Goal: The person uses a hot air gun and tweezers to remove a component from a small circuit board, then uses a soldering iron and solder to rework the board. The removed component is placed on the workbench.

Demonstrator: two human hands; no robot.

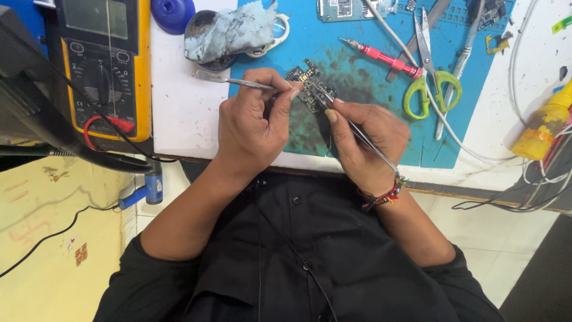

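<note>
While our left hand (250, 119) pinched a metal tool (235, 81) and our right hand (366, 140) gripped tweezers (357, 132) over the small circuit board (311, 89) near the desk's front edge, a slip risked scratching it.

Electronics repair workshop: multimeter (102, 65), blue work mat (357, 77), circuit boards (342, 8), scissors (430, 71), screwdriver (381, 58).

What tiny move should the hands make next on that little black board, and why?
Probably ease the right hand's thin probe gently along the circuit board, since its tip already sits there, while the left hand steadies the board with its metal tool.
</note>
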